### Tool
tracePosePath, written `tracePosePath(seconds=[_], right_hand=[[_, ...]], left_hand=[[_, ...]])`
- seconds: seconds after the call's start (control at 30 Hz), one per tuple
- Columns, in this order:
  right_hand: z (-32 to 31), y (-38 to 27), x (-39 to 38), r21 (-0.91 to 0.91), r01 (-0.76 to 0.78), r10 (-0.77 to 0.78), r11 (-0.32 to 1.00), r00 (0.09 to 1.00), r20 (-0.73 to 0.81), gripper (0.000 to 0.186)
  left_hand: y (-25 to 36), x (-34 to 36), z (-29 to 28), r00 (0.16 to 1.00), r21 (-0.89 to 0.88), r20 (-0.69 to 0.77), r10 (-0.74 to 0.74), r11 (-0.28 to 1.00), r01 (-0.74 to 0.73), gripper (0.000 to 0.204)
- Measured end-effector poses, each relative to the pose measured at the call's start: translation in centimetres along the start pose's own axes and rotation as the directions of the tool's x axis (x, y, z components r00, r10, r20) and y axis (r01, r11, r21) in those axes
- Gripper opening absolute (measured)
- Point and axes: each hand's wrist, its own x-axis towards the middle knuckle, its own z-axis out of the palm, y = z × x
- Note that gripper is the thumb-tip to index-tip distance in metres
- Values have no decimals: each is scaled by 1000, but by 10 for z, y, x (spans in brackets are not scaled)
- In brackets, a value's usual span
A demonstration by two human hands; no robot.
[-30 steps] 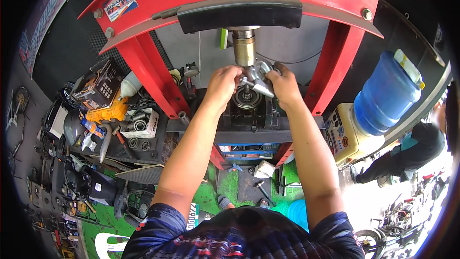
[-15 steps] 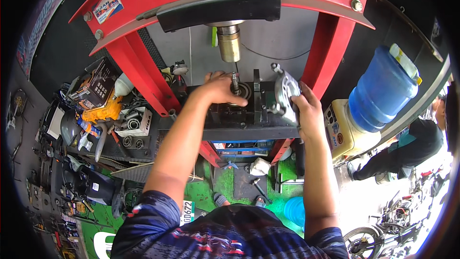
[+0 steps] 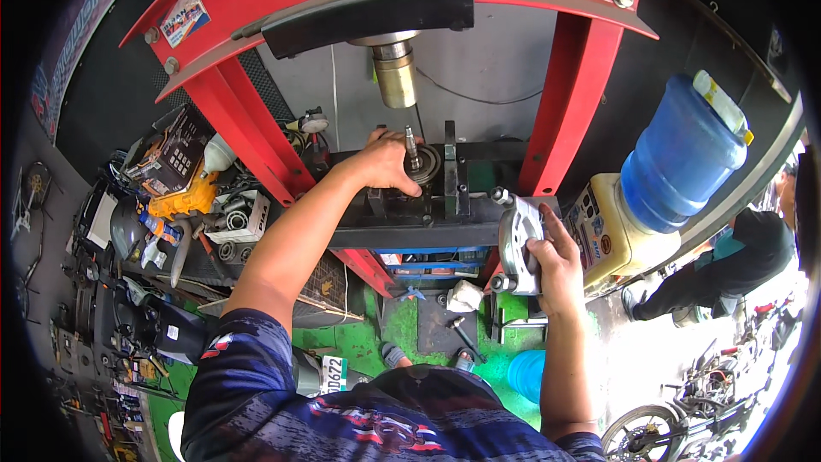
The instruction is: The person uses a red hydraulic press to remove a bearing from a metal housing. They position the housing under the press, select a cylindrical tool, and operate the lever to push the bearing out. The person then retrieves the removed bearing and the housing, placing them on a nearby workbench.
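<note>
My left hand (image 3: 383, 164) is closed around the near side of a round bearing-like part (image 3: 428, 168) with an upright splined shaft (image 3: 411, 150) on the press bed (image 3: 372, 235), under the brass-coloured ram (image 3: 395, 84). What its fingertips grip is partly hidden. My right hand (image 3: 556, 274) holds a silver metal plate tool (image 3: 518, 239) with bolts at both ends, at the front right of the bed, clear of the shaft.
The red press frame (image 3: 573, 103) surrounds the work. Left are boxes, tools and bearings (image 3: 233, 218). Right are a blue water jug (image 3: 676, 162) on a yellow container (image 3: 616, 231), a bent-over person (image 3: 740, 265) and motorcycle parts (image 3: 650, 428). A hammer (image 3: 466, 338) lies below.
The silver plate tool came away from above the shaft, down and right in my right hand. My left hand left the tool and moved down-left onto the round part and shaft.
</note>
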Motion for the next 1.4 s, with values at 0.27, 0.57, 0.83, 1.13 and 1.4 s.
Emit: tracePosePath(seconds=[0.27, 0.57, 0.83, 1.13, 1.4], right_hand=[[-2, -3, -4, 3, 8, -8, 1000, 1000, -9, 70], [19, -27, 15, 93, 63, -59, 994, 997, -46, 67], [65, -45, 83, -276, 159, -154, 948, 987, 39, 76], [157, 3, 159, -846, 237, -113, 477, 971, 208, 79], [187, 8, 170, -912, 151, 57, 382, 981, 187, 78]], left_hand=[[4, -22, 8, 947, -101, -317, 46, 992, -82, 109], [51, -81, 2, 715, 2, -675, 181, 970, -244, 115], [68, -167, -1, 595, -457, -786, -167, 805, -379, 117], [64, -251, 5, 522, -741, -637, -567, 261, -619, 121], [41, -293, 26, 494, -762, -568, -658, 194, -618, 118]])
